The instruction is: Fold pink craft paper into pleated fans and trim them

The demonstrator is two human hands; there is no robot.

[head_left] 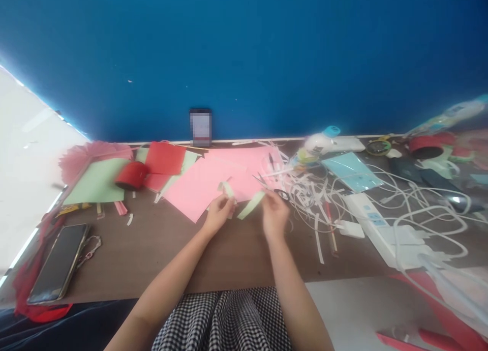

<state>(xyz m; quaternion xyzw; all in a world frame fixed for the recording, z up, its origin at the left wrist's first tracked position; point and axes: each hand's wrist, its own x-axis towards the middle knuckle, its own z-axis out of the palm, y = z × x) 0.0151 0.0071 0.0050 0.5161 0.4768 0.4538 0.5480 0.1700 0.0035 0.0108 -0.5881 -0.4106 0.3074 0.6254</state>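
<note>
Both my hands are raised a little above the brown table (160, 249), in front of a pink paper sheet (206, 180). My left hand (218, 213) is closed in a pinch on a small pale green paper strip (229, 189) that curls at its top. My right hand (274, 214) is closed on the end of a second pale green strip (250, 205), which slants down to the left between the two hands. Black scissors (281, 193) lie just beyond my right hand.
A dark phone (59, 262) lies at the left table edge. Red tape roll (131, 175), green and red sheets (97, 180) sit at the back left. White paper strips (308, 198), a power strip (375, 221) and tangled white cables (423, 208) fill the right. A phone (200, 127) leans on the blue wall.
</note>
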